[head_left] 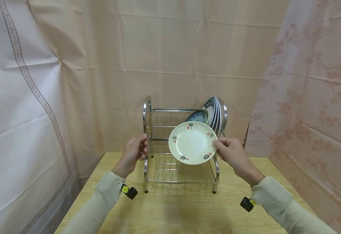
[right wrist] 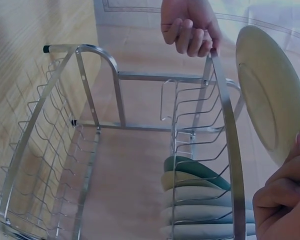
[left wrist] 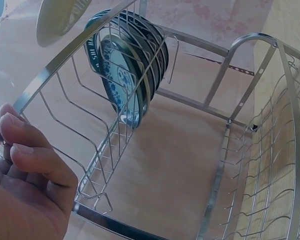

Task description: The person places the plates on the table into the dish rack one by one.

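Observation:
My right hand [head_left: 231,151] pinches the right rim of a pale cream plate [head_left: 192,143] with small red and black motifs. The plate is held up in front of the upper tier of a metal dish rack [head_left: 182,182], its face toward the head camera. In the right wrist view, the plate's underside [right wrist: 267,95] shows beside the rack's upper front bar. On the other side, my left hand [head_left: 133,151] has curled fingers and grips the left end of that bar. Several plates [head_left: 215,110] stand on edge at the upper tier's right end, a blue-patterned dish [head_left: 196,116] leftmost among them.
The rack stands on a light wooden table [head_left: 158,214]. Its lower wire tier [head_left: 170,169] extends toward me below the plate. Beige curtain cloth [head_left: 176,65] hangs behind, with a white cloth at left and a floral one [head_left: 313,107] at right.

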The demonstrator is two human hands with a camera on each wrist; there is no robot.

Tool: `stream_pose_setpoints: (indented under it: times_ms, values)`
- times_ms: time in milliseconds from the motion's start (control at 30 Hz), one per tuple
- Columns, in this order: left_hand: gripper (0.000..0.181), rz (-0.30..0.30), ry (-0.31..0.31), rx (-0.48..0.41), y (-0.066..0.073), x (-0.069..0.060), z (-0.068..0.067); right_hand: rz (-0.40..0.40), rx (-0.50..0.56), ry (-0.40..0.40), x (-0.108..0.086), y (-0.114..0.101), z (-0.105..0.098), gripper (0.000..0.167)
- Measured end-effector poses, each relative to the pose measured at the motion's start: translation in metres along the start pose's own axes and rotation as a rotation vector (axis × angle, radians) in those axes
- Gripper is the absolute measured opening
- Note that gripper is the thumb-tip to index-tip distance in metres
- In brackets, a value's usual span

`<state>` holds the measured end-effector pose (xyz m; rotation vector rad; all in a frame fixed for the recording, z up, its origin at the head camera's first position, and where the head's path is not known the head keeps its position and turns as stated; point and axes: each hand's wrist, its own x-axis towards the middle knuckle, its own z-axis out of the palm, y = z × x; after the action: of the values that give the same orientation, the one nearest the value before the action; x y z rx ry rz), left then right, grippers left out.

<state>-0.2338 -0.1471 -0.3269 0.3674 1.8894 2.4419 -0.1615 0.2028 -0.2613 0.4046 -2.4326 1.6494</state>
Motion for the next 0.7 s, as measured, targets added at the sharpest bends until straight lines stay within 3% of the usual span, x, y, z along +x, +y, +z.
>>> stream_pose_setpoints:
  times_ms: [233, 700]
  values:
    - [0.042, 0.002, 0.007, 0.004, -0.001, 0.000, -0.002, -0.032, 0.011, 0.011, 0.007, -0.006, 0.001, 0.034]
    - [0.039, 0.009, 0.015, -0.038, -0.003, 0.001, 0.003, 0.049, -0.015, 0.058, 0.022, -0.007, -0.001, 0.031]
